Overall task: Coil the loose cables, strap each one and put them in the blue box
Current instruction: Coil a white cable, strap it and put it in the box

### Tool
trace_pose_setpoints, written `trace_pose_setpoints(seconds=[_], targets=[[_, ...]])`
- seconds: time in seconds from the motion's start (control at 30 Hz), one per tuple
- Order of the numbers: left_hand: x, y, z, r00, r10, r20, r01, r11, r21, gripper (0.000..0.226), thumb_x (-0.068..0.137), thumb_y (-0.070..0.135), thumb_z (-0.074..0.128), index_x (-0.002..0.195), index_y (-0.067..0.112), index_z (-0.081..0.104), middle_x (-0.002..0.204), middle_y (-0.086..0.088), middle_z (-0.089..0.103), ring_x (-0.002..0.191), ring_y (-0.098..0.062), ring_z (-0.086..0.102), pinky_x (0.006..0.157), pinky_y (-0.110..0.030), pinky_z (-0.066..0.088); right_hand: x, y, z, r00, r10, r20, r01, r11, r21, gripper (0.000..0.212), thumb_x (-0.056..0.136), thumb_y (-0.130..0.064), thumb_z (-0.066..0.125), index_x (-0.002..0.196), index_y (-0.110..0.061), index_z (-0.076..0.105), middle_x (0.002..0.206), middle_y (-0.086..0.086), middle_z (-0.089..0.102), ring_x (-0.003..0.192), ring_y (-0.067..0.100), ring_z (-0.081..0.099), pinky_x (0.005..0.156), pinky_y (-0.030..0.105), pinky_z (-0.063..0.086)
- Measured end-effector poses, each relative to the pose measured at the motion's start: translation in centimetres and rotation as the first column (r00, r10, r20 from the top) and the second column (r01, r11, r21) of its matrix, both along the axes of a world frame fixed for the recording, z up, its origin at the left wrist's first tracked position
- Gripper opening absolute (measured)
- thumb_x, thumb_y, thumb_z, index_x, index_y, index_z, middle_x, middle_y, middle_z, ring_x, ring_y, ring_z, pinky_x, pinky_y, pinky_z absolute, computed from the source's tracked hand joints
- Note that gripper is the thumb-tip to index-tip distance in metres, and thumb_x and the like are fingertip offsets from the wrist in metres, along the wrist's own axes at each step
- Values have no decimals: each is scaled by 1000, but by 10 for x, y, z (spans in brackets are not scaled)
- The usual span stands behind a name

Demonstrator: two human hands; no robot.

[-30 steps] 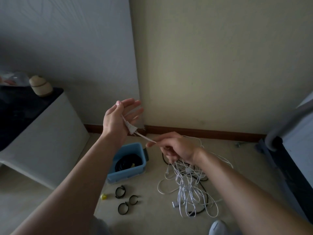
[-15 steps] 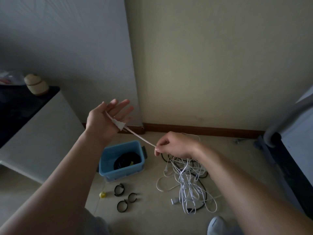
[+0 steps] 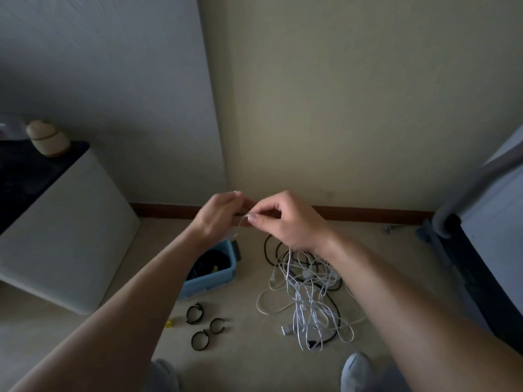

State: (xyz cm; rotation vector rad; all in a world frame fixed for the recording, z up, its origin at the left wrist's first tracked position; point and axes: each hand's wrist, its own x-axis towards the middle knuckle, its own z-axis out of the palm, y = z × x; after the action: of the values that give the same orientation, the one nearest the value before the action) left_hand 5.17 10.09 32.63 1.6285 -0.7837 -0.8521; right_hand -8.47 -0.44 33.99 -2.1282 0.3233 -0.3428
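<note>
Head camera: at frame centre the right hand pinches the white cable between thumb and forefinger. The left hand, blurred, seems to curl its fingers round the cable's end. Thin, pale and glossy, the cable trails down into a tangle with black leads on the floor, right of the blue box. It likely handles light, limp and slick, and is best gripped near the plug.

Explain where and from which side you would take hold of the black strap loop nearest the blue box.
Probably pinch the strap loop by its band from above, one finger inside the ring: it lies flat on the floor, open in the middle.
</note>
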Motion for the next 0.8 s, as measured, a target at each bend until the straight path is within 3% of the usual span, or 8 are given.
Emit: trace_pose_setpoints(seconds=[0.1,0.17,0.27,0.43,0.5,0.57,0.7,0.8], targets=[[-9,1,2,982,-118,-149,124,992,31,45,109,20,33,103,-14,61,86,-27,69,76,-37,71,59,-31,59,-3,-9,-1,997,-47,63,43,998,55,12,92,-18,70,87,-12,79,76,-3,75,73,10,67,70,30,52],[-6,5,4,962,-141,-232,158,986,55,48,109,27,32,111,-10,62,104,-34,68,90,-51,67,79,-51,61,-8,-15,3,999,-20,51,13,992,123,13,92,-15,70,82,-11,78,65,-6,68,62,5,58,63,23,44],[-2,5,5,941,-99,-324,125,990,61,47,109,28,33,112,-9,63,106,-31,69,91,-46,69,88,-56,57,-12,-17,5,997,22,73,-33,987,155,12,92,-13,70,85,-11,79,65,-8,67,62,1,56,62,18,42],[-25,1,2,822,-211,-530,256,967,13,57,108,36,26,114,-8,63,88,-29,69,62,-31,68,73,-44,56,-9,-19,-3,987,-76,138,64,994,90,10,93,-19,71,92,-14,80,88,-2,78,86,13,72,78,33,56],[-29,1,2,805,-301,-511,366,930,29,83,103,58,13,107,-4,67,66,-25,58,36,-19,43,73,-40,55,-10,-23,-5,972,-163,170,153,986,69,8,90,-22,75,86,-15,79,78,-5,75,72,5,66,67,27,52],[-33,0,3,771,-350,-532,427,904,24,97,94,71,6,99,-1,71,46,-10,36,32,-12,22,56,-29,52,-11,-25,-6,954,-246,170,235,969,80,11,85,-24,80,79,-17,75,63,-14,66,56,-4,53,58,17,42],[-34,-1,5,726,-269,-632,304,951,-56,38,91,45,42,83,13,60,50,0,30,31,-6,21,39,-19,24,-12,-33,-14,918,-363,157,356,932,76,29,80,-36,83,69,-18,62,56,-13,54,52,-1,45,54,18,37],[-29,-1,7,643,-312,-699,299,943,-146,21,95,31,41,81,18,51,47,7,27,39,-7,12,39,-20,10,-13,-38,-17,929,-364,69,357,930,91,42,81,-52,75,66,-20,53,54,-13,43,51,3,38,55,23,33]])
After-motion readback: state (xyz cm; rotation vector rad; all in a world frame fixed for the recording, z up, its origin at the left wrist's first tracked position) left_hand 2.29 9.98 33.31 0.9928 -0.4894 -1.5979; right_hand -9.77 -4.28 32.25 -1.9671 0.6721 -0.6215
